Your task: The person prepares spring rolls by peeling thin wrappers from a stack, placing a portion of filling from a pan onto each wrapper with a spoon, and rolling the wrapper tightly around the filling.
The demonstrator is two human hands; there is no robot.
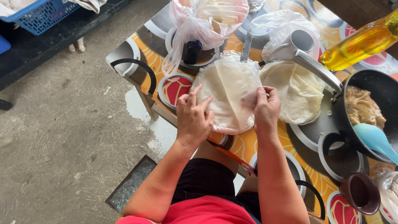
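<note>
A stack of thin, round, pale wrapper sheets (227, 89) lies on the patterned table (244, 145) in front of me. My left hand (194, 116) rests on the stack's left edge with fingers spread and thumb up. At the right edge, my right hand (265, 107) pinches the top sheet, which is partly lifted and shows a fold line down its middle. A second pile of separated wrappers (294, 89) lies just to the right.
A black pan (375, 89) of cooked filling with a light-blue spatula (375, 141) sits at right, its metal handle (317, 68) reaching over the wrappers. Also around: oil bottle (360, 43), plastic bags (207, 18), knife (246, 46), brown cup (360, 193), blue basket (39, 14).
</note>
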